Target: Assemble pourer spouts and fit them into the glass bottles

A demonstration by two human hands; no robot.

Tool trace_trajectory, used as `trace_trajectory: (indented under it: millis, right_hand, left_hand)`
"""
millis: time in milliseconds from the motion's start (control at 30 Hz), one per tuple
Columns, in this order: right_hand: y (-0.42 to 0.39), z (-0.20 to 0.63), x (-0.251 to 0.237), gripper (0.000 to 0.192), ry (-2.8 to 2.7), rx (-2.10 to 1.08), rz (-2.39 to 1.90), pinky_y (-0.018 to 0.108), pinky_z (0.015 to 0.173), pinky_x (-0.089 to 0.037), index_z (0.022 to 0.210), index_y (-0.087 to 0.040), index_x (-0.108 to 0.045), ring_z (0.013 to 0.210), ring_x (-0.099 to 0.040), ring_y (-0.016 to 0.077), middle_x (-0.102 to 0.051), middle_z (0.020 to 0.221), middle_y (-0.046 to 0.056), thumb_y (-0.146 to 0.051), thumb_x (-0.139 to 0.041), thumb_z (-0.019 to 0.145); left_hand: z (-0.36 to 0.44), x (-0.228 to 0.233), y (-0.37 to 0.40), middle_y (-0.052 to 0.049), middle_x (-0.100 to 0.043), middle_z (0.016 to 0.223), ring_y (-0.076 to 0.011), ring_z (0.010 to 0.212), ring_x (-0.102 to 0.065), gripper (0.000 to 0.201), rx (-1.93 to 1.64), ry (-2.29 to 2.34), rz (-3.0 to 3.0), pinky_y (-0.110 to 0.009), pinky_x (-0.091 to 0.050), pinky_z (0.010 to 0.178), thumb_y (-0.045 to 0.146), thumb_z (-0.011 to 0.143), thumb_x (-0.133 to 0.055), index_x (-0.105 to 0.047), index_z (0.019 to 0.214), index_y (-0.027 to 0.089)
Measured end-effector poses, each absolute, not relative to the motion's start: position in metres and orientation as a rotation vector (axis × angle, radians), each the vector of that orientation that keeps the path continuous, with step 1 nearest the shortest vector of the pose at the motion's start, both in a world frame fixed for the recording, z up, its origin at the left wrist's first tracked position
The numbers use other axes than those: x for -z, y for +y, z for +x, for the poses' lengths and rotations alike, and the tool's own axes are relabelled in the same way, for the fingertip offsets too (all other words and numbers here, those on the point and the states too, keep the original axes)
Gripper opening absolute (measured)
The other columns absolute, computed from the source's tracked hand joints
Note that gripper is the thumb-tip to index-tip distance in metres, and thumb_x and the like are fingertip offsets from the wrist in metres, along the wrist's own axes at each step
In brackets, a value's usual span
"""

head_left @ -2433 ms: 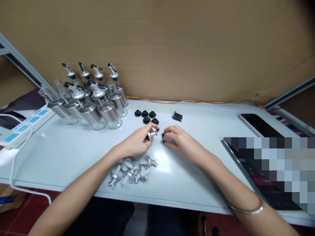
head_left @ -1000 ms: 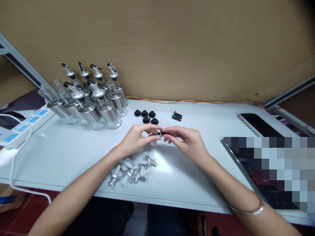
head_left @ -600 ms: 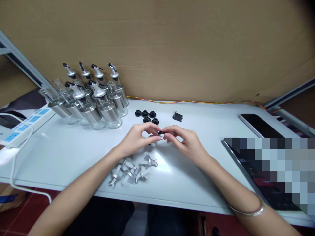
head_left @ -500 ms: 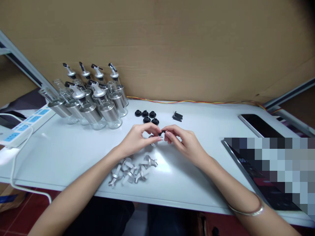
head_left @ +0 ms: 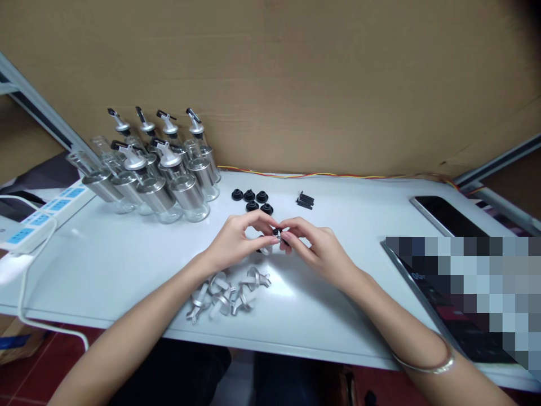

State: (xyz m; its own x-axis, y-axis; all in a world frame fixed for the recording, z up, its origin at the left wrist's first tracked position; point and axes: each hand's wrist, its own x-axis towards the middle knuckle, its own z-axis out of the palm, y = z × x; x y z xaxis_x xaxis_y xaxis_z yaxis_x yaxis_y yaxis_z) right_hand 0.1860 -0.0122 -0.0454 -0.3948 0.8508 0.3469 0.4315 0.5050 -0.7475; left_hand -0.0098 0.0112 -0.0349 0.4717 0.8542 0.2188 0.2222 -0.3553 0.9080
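My left hand (head_left: 234, 241) is closed, thumb and fingers pinching a silver pourer spout (head_left: 266, 248) that is partly hidden behind them. My right hand (head_left: 323, 245) pinches a small black flap lid (head_left: 277, 231) against the spout's tip, and the two hands' fingertips nearly meet. Exactly how the lid sits on the spout is too small to tell. Below my left hand lie several loose silver pourer spouts (head_left: 222, 293). Several black rubber stoppers (head_left: 262, 197) stand just beyond my fingers, with a few black flap lids (head_left: 305, 200) to their right.
Glass and steel oil bottles (head_left: 190, 194), several topped with pourers, crowd the back left. A white power strip (head_left: 46, 211) lies left of them. At the right are a phone (head_left: 448, 217) and a dark, partly pixelated device (head_left: 439, 304). Cardboard (head_left: 321, 84) backs the table (head_left: 338, 332).
The black lid has tilted at the spout's tip, and my right fingertips have shifted slightly down around it. My left hand stays almost in place. Everything on the table is unchanged.
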Motion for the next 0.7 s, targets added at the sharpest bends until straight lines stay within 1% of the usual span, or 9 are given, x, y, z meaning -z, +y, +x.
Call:
trace_trajectory:
  millis: [133,267,333,400,467,533,600,700]
  right_hand:
    - [-0.0118,0.1860,0.0454,0.015,-1.985,-0.744,-1.060,0.022,0.054,-0.047,0.097,-0.020,-0.057,0.057,-0.063,0.0132,-0.067,0.065,0.000,-0.030,-0.047,0.094]
    - [-0.0119,0.1856,0.0457,0.015,-1.992,-0.774,-1.082,0.023,0.055,-0.047,0.097,-0.020,-0.058,0.056,-0.064,0.0137,-0.067,0.064,0.000,-0.030,-0.047,0.094]
    - [-0.0125,0.1855,0.0453,0.016,-1.990,-0.787,-1.075,0.023,0.056,-0.048,0.100,-0.020,-0.058,0.058,-0.064,0.0139,-0.068,0.065,0.000,-0.030,-0.047,0.095]
    - [-0.0132,0.1859,0.0452,0.017,-2.003,-0.767,-1.043,0.022,0.055,-0.049,0.106,-0.020,-0.057,0.062,-0.065,0.0143,-0.068,0.070,0.001,-0.030,-0.049,0.095]
    - [-0.0135,0.1866,0.0456,0.021,-2.029,-0.673,-0.994,0.023,0.057,-0.050,0.111,-0.020,-0.057,0.066,-0.064,0.0149,-0.068,0.075,0.002,-0.032,-0.053,0.094]
    - [-0.0131,0.1870,0.0464,0.023,-2.044,-0.532,-0.941,0.026,0.062,-0.053,0.112,-0.021,-0.057,0.069,-0.064,0.0153,-0.068,0.080,0.003,-0.033,-0.057,0.093]
    - [-0.0125,0.1869,0.0473,0.020,-2.030,-0.407,-0.902,0.028,0.066,-0.054,0.108,-0.021,-0.060,0.069,-0.064,0.0156,-0.068,0.083,0.004,-0.032,-0.060,0.092]
    - [-0.0121,0.1861,0.0479,0.010,-2.003,-0.306,-0.862,0.028,0.065,-0.054,0.101,-0.020,-0.063,0.068,-0.064,0.0158,-0.069,0.081,0.004,-0.025,-0.060,0.092]
  left_hand:
    - [-0.0100,0.0345,0.0113,-0.004,-0.073,0.087,-0.0158,0.081,-0.069,0.018,-0.922,0.901,1.856,-0.024,-0.053,0.070,0.027,0.077,-0.071,-0.066,0.092,0.017]
    - [-0.0099,0.0351,0.0106,-0.004,-0.073,0.083,-0.0156,0.078,-0.068,0.014,-0.934,0.878,1.868,-0.026,-0.053,0.074,0.026,0.077,-0.071,-0.068,0.086,0.017]
    - [-0.0096,0.0359,0.0103,-0.004,-0.073,0.080,-0.0155,0.076,-0.068,0.013,-0.946,0.874,1.838,-0.027,-0.054,0.074,0.027,0.077,-0.072,-0.068,0.083,0.016]
    - [-0.0091,0.0368,0.0106,-0.004,-0.072,0.077,-0.0154,0.074,-0.067,0.015,-0.977,0.883,1.754,-0.027,-0.054,0.070,0.028,0.075,-0.073,-0.069,0.080,0.015]
    - [-0.0086,0.0375,0.0115,-0.003,-0.071,0.075,-0.0145,0.069,-0.066,0.020,-1.018,0.885,1.622,-0.027,-0.054,0.066,0.031,0.071,-0.076,-0.068,0.078,0.014]
    - [-0.0083,0.0375,0.0128,-0.002,-0.070,0.070,-0.0129,0.062,-0.065,0.025,-1.049,0.879,1.489,-0.026,-0.054,0.062,0.033,0.067,-0.079,-0.067,0.077,0.014]
    - [-0.0083,0.0365,0.0140,0.000,-0.068,0.065,-0.0118,0.057,-0.063,0.028,-1.061,0.866,1.396,-0.026,-0.054,0.058,0.033,0.064,-0.081,-0.066,0.076,0.014]
    - [-0.0086,0.0344,0.0147,0.001,-0.068,0.062,-0.0114,0.055,-0.063,0.027,-1.085,0.856,1.339,-0.026,-0.054,0.057,0.031,0.062,-0.082,-0.065,0.074,0.014]
